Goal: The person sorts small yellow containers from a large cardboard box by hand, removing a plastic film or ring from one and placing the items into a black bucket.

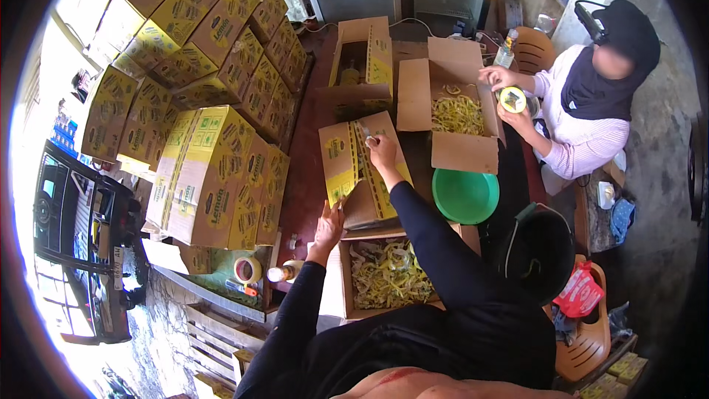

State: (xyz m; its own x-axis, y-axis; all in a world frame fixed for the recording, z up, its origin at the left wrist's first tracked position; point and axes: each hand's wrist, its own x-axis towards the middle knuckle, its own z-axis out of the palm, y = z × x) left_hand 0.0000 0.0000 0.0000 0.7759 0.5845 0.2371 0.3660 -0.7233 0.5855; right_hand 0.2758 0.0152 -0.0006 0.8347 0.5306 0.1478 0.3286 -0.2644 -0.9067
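A brown and yellow cardboard box (343, 154) stands on the table in front of me, its top flaps folded over. My right hand (382, 154) is over the top of this box, fingers closed around something small and whitish that I cannot make out. At the box's near left corner is my left hand (327, 229), its fingers pinched together; what they hold, if anything, is too small to tell. Close to my right forearm, an open carton (343, 273) holds yellowish shredded packing. A bottle (281, 273) with a light cap lies beside my left wrist.
Stacked printed cartons (221, 177) rise at the left. A tape roll (248, 270) lies near them. Beyond my box stand two open cartons, one with shreds (458, 114). A green basin (465, 196) and black bucket (543, 251) are at right. A co-worker (591, 118) holds a yellow-lidded jar (512, 100).
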